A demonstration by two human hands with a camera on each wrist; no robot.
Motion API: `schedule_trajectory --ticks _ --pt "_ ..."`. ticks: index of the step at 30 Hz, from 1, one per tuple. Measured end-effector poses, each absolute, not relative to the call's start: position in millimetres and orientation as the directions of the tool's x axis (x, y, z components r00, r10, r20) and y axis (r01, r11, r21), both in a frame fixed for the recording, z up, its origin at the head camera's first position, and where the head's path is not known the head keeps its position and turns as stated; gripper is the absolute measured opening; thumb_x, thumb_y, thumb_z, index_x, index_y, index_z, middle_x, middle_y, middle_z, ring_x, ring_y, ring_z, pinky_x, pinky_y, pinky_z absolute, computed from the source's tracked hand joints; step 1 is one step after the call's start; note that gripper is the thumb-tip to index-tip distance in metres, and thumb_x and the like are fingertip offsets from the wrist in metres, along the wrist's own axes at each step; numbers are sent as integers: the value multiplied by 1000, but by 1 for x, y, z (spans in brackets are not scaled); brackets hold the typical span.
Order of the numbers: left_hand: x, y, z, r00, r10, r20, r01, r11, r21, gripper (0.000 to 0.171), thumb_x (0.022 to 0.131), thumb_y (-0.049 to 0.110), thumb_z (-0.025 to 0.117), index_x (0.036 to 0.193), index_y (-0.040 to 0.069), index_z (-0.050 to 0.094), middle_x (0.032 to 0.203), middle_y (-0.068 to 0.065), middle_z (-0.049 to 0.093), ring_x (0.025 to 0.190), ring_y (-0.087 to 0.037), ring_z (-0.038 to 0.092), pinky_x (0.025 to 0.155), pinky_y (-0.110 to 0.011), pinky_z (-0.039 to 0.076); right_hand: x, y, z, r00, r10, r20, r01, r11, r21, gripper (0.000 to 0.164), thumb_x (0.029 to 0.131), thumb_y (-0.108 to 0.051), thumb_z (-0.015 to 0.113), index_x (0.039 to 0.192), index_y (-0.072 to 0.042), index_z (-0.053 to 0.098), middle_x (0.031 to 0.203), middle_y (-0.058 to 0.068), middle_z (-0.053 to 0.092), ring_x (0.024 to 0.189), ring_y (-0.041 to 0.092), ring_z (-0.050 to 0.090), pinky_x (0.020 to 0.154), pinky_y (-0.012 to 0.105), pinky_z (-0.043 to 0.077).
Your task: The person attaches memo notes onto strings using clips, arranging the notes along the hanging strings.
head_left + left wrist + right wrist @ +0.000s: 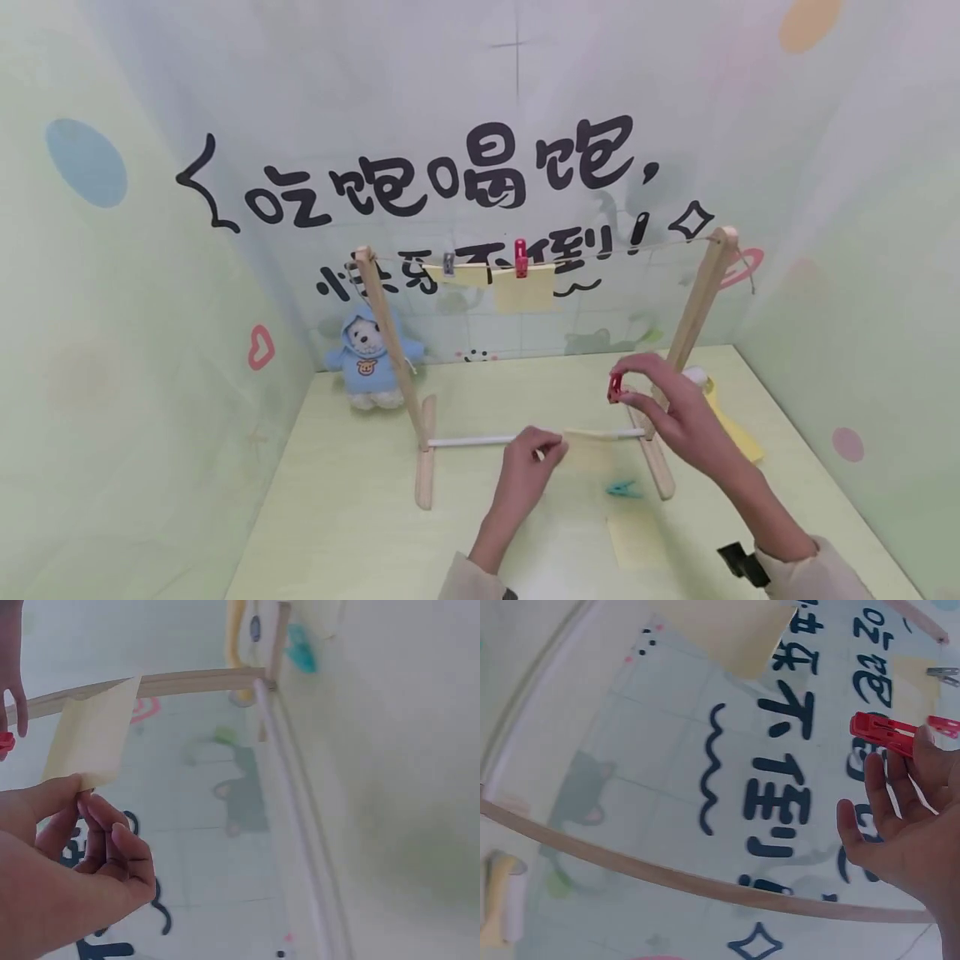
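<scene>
Pinching a red clip (615,388) near the right post (693,304), our right hand (681,412) holds its long axis nearly upright (free end down). Our left hand (527,467) pinches a yellow paper (94,735) reaching rightward.

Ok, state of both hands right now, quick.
Left hand: pinching a pale yellow paper.
Right hand: pinching a red clothespin.

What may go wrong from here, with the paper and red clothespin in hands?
The left hand pinches the yellow paper sheet at one end, so it might bend or slip. The red clothespin, which the right hand holds in the air, could fall. Bumping the string may shake the hanging yellow sheets.
</scene>
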State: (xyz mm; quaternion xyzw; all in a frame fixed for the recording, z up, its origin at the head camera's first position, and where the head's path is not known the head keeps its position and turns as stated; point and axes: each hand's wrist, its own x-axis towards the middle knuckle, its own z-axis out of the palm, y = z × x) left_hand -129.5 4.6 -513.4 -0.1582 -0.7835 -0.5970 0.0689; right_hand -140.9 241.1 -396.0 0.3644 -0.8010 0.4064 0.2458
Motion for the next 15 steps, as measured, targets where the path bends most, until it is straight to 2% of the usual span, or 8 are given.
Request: schedule_trajectory --ticks 3,4,7,10,12,15 --pt "-145 7 -474 -959 141 246 272 211 939 13 105 13 75 108 3 83 89 -9 73 78 -1 57 70 -16 47 -143 235 -362 -570 -373 733 -809 409 -421 52 80 25 77 124 -1 71 127 15 66 133 6 58 117 14 40" --pt "-150 8 -463 -960 136 243 268 205 942 15 105 14 75 109 3 83 87 -9 73 76 -1 56 68 -16 47 -144 233 -351 -557 -372 742 -816 409 -408 48 81 24 77 123 0 72 131 18 64 139 6 55 120 15 39" --pt "-163 10 -430 -961 121 249 265 140 954 18 107 18 73 108 3 84 80 -9 71 68 -4 55 62 -18 45 -149 227 -320 -519 -375 768 -837 406 -368 22 97 3 74 119 3 73 137 24 59 149 7 48 125 19 36" --pt "-172 14 -401 -957 109 268 276 59 959 21 108 19 72 107 2 83 71 -2 64 63 -6 53 57 -18 42 -158 223 -295 -491 -371 788 -849 405 -338 18 101 -5 73 116 5 74 138 27 57 148 10 46 125 22 35" --pt "-176 16 -385 -955 107 278 281 14 960 21 108 18 72 108 0 83 68 1 61 61 -6 52 55 -18 41 -165 220 -282 -492 -361 792 -844 420 -333 18 97 4 75 115 6 73 137 28 56 146 10 45 124 22 35" --pt "-183 19 -366 -951 113 288 286 -35 958 22 109 17 71 110 -2 82 65 5 59 57 -6 51 54 -17 42 -175 217 -267 -512 -331 792 -825 448 -346 30 87 23 75 113 8 73 134 29 55 144 11 44 123 22 35"
